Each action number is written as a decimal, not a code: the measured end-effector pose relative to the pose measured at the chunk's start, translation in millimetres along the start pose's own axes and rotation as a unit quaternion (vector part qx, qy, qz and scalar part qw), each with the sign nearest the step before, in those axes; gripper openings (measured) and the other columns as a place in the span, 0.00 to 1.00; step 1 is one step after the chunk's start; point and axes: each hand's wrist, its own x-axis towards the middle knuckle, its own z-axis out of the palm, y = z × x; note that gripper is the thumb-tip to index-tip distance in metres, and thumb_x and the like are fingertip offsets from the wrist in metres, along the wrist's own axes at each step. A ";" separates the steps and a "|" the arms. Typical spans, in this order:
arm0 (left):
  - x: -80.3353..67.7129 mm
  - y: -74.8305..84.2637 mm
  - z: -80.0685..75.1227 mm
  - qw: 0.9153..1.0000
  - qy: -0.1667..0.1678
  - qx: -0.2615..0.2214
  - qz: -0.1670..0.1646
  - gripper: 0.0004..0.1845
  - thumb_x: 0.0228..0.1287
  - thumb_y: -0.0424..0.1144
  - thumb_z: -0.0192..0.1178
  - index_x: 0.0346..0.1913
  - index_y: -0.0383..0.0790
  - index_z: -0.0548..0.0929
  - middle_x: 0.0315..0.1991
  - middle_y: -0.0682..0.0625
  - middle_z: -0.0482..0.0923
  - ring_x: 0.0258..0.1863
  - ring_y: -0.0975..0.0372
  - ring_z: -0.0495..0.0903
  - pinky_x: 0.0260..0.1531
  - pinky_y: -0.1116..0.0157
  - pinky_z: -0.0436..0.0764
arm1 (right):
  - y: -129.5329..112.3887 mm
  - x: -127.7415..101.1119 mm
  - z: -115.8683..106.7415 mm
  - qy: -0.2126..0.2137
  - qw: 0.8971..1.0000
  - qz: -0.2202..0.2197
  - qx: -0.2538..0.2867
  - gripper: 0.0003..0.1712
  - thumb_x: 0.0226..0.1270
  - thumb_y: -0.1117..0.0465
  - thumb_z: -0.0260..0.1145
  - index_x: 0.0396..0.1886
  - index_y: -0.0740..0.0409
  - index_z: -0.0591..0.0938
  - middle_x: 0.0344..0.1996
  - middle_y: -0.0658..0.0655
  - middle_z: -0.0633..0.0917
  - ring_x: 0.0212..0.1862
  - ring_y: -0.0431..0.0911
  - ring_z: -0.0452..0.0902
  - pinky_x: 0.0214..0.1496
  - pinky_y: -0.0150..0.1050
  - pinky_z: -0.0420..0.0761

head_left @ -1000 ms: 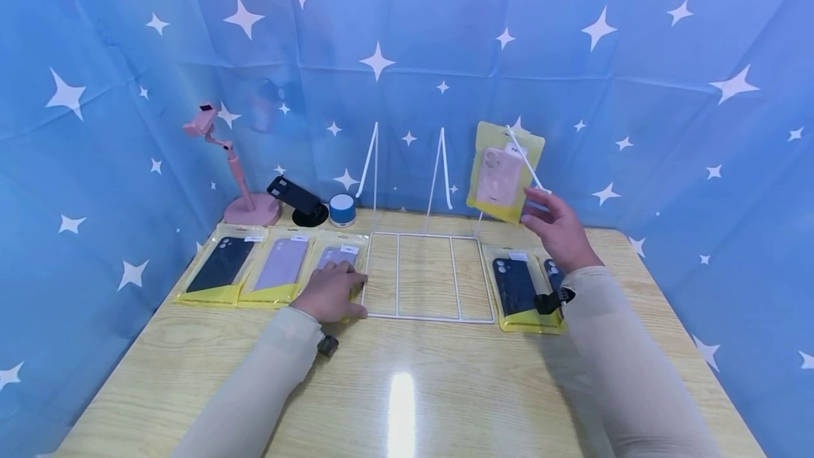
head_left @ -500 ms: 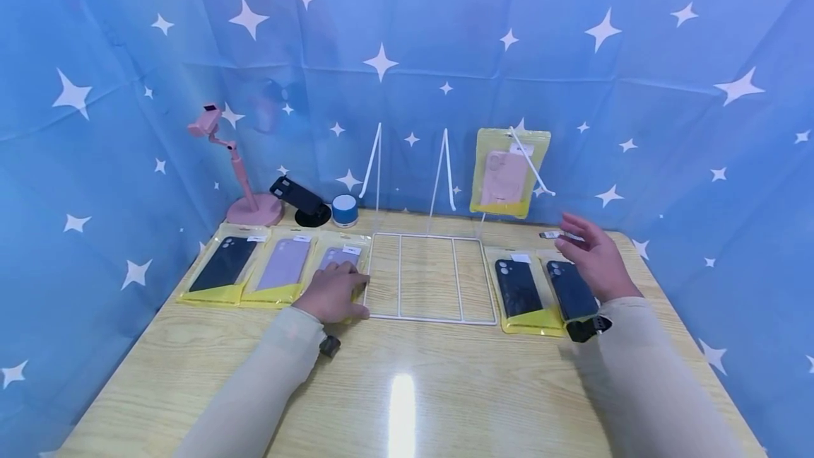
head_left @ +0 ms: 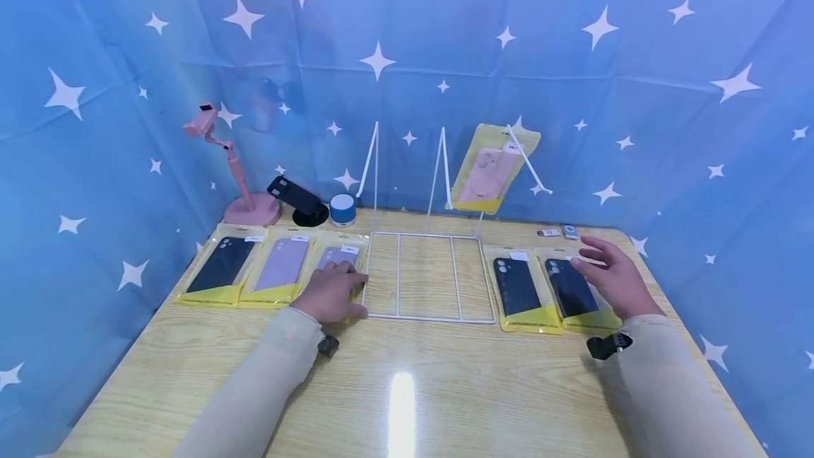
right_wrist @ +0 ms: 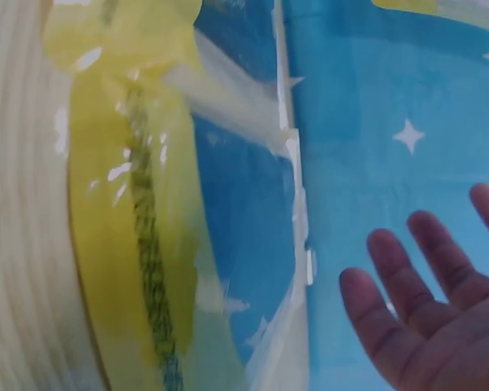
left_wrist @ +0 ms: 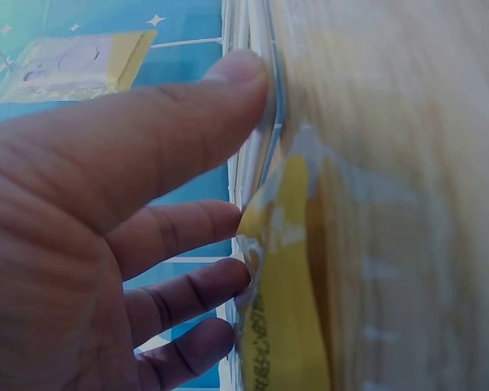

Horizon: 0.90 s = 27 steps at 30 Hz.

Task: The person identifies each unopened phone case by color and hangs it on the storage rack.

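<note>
A yellow-clear pouch with a pink phone case (head_left: 486, 172) hangs tilted on the right prong of the white wire rack (head_left: 413, 319). My left hand (head_left: 331, 293) rests over a pouched purple phone case (head_left: 339, 254), beside the rack's left edge. In the left wrist view, its fingers are loosely extended at the pouch (left_wrist: 285, 301) and the thumb lies by the rack wire. My right hand (head_left: 617, 278) is held over the rightmost pouched dark phone case (head_left: 572, 288), fingers apart and holding nothing. Another pouched dark phone case (head_left: 516, 288) lies between that one and the rack.
Two more pouched cases, black (head_left: 221, 263) and purple (head_left: 280, 263), lie at left. Behind them stand a pink stand (head_left: 251, 210), a black phone holder (head_left: 299, 198) and a blue round speaker (head_left: 343, 210). Two small items, one a blue-and-white gadget (head_left: 569, 232), lie back right.
My right hand has let go of the pink case's pouch and moved right and down, over the dark case. The hung pouch swings, its lower end now further left. The left hand stays put.
</note>
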 end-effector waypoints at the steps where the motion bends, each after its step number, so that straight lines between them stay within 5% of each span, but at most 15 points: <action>1: -0.2 0.2 0.0 1.000 0.000 -0.001 0.001 0.40 0.57 0.59 0.78 0.72 0.52 0.81 0.64 0.50 0.77 0.60 0.54 0.72 0.66 0.49 0.71 | 1.3 -0.7 -1.1 -0.003 1.000 0.002 -0.005 0.48 0.80 0.39 0.60 0.87 0.55 0.52 0.78 0.77 0.62 0.75 0.75 0.62 0.70 0.73 0.68; 18: -0.3 -0.2 1.0 1.000 -0.001 0.000 -0.003 0.40 0.57 0.59 0.78 0.72 0.52 0.81 0.64 0.49 0.77 0.59 0.54 0.72 0.65 0.50 0.71 | 15.7 -7.4 -11.9 -0.064 0.992 0.061 -0.094 0.55 0.76 0.34 0.63 0.85 0.62 0.53 0.77 0.83 0.58 0.74 0.79 0.58 0.67 0.74 0.70; 27: -1.4 0.6 -0.4 1.000 0.001 0.000 -0.006 0.39 0.57 0.58 0.78 0.72 0.52 0.81 0.64 0.49 0.77 0.59 0.54 0.71 0.66 0.49 0.71 | 22.7 -3.9 -13.0 -0.098 0.978 0.127 -0.131 0.60 0.71 0.32 0.66 0.85 0.63 0.53 0.76 0.84 0.54 0.74 0.80 0.55 0.68 0.76 0.67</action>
